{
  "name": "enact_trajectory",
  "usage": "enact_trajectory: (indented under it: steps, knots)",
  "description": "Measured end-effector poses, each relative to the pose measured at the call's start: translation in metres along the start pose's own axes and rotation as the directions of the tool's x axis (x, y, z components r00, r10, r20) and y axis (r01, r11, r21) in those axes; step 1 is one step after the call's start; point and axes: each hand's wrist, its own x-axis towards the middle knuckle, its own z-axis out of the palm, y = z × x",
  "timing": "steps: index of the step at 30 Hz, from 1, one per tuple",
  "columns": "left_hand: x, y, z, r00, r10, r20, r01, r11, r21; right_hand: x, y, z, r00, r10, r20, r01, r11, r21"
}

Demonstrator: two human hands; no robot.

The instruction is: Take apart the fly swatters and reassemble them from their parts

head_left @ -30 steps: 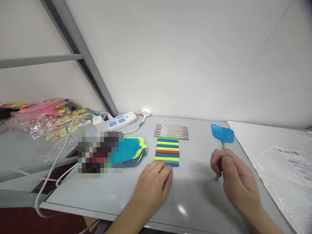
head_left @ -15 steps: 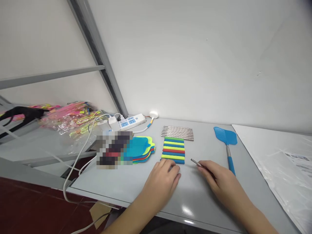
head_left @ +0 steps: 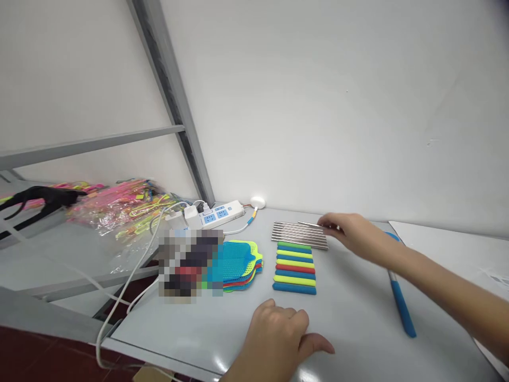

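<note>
My right hand (head_left: 342, 228) is at the far side of the table, fingers pinched on the end of a thin silver metal rod (head_left: 308, 224). That rod lies slightly askew along the back of a row of similar metal rods (head_left: 296, 236). In front of the row are several coloured handle grips (head_left: 295, 269) in green, yellow, blue and red, laid side by side. My left hand (head_left: 276, 337) is nearer the front edge, fingers curled in and thumb sticking out to the right. Nothing shows in it. A blue fly swatter (head_left: 401, 302) lies on the right, partly hidden by my right forearm.
Left of the grips is a stack of coloured swatter heads (head_left: 236, 260), partly under a pixelated patch. Behind it are a white power strip (head_left: 222, 212) and cables. Bagged colourful items (head_left: 123, 204) sit on the left shelf. White sheeting (head_left: 445, 249) covers the right side.
My right hand has moved from the front of the table to the back, carrying the metal rod to the row. My left hand has drawn back from the coloured grips, its thumb now outstretched.
</note>
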Motion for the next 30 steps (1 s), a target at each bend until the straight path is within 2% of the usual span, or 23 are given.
enact_trajectory:
  steps: [2,5,7,9,11,14,19,25,30]
  knots:
    - [0.001,-0.002,-0.001,0.998,0.013,-0.057,-0.013,1.000,0.003,0.041,0.011,0.007,0.999,0.030,0.019,-0.032,0.997,0.065]
    - [0.000,-0.005,0.005,0.987,0.089,-0.131,-0.084,0.996,0.041,0.087,0.023,0.032,0.999,0.039,0.028,-0.042,0.994,0.100]
    - [-0.003,-0.007,0.014,0.980,0.111,-0.164,-0.099,0.992,0.076,0.106,0.028,0.050,0.998,0.038,0.045,-0.043,0.993,0.109]
    - [-0.007,-0.008,0.024,0.977,0.072,-0.200,-0.053,0.994,0.099,0.117,0.032,0.064,0.997,0.033,0.075,-0.042,0.993,0.112]
    - [-0.010,-0.011,0.030,0.979,0.032,-0.200,-0.011,0.994,0.106,0.121,0.034,0.072,0.995,0.026,0.098,-0.036,0.994,0.106]
    - [-0.009,-0.017,0.028,0.989,0.027,-0.145,-0.014,0.996,0.090,0.120,0.036,0.077,0.994,0.005,0.105,-0.013,0.997,0.081]
    - [0.003,-0.020,0.015,0.957,0.028,-0.290,-0.016,0.999,0.043,0.112,0.033,0.077,0.994,-0.062,0.093,0.060,0.998,0.025]
    - [0.003,-0.017,0.021,0.982,-0.004,-0.188,0.001,1.000,-0.014,0.106,0.024,0.077,0.992,-0.087,0.095,0.087,0.996,0.011]
    - [0.001,-0.016,0.034,0.953,-0.043,-0.299,0.028,0.998,-0.054,0.105,0.021,0.076,0.992,-0.096,0.081,0.097,0.995,-0.006]
